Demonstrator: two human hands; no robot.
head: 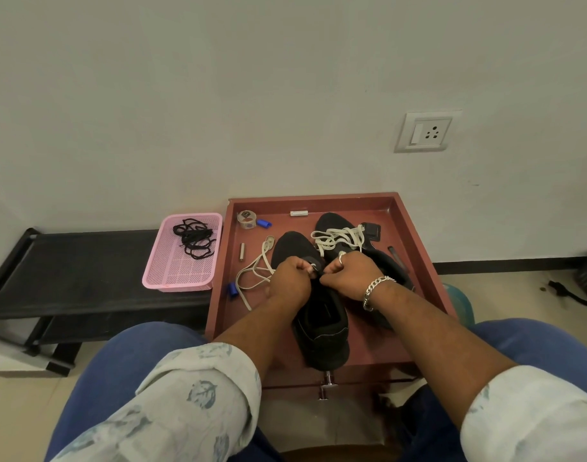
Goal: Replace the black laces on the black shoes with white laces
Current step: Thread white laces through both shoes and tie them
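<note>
The near black shoe [322,315] lies toward the front middle of the red-brown counter [415,228], toe pointing at the back wall, and it is the one being worked on. Both hands are curled over its eyelet area: the left hand [290,278] has its fingers closed on what looks like a bit of white lace at the shoe's throat, and the right hand [347,276] pinches at the same spot from the other side, though the fingers hide exactly what each one holds. A loose white lace [255,271] trails off the shoe's left side toward the left edge of the counter, so most of it seems not yet threaded.

The second black shoe [378,258] lies just beside it toward the right edge, with a white lace [338,238] bunched over its front; whether that one is fully laced or only laid across cannot be told from here.

The black laces [193,238] sit in a tangle in the pink basket [172,275], off the counter's left edge on a low black bench [68,261], so removal appears done for both shoes. By my reading the task is past halfway: old laces out, white lacing under way on the near shoe, tying and tidying left
</note>
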